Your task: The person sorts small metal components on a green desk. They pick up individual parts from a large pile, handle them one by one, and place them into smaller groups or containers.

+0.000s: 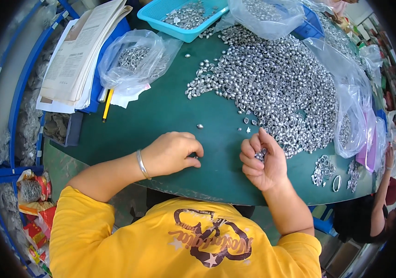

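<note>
right of centre, the right hand [265, 164] curls around several small silvery pieces [261, 154], likely light, stiff and slippery, best pinched by their edges. left of centre, the left hand [174, 152] has thumb and forefinger nearly meeting; whether they pinch the shiny bit [196, 156] there i cannot tell. beyond lie one loose piece [200, 126] on the green table [137, 125] and, upper right, a broad heap [276, 83].

Pieces [281, 78]: small, silver, rounded.
Many heaped loose, some hollow side up; several in the curled right hand [271, 167]; one alone beyond the left hand [172, 153].
</note>
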Demonstrator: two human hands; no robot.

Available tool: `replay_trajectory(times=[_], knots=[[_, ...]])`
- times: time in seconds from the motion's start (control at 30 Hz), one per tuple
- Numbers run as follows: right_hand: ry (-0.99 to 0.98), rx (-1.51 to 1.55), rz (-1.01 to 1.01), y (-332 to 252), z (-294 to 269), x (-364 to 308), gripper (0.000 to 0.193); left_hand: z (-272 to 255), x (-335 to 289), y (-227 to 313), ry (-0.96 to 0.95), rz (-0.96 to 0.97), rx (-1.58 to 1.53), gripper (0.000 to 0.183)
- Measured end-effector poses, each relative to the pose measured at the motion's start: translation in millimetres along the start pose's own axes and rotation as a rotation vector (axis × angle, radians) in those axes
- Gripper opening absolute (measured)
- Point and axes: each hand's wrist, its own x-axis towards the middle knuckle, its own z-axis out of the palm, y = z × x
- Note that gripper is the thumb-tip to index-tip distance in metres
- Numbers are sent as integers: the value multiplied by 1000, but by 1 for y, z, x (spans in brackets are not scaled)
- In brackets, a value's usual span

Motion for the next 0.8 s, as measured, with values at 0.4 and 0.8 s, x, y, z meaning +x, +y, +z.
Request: replay_trajectory(times=[0.4, 0.8], knots=[[-35, 373, -338, 34, 12, 24, 33, 27, 83, 71, 554, 503, -99, 15], [191, 335, -619, -27, -29, -21, 27, 65, 128, 114, 424, 675, 225, 28]])
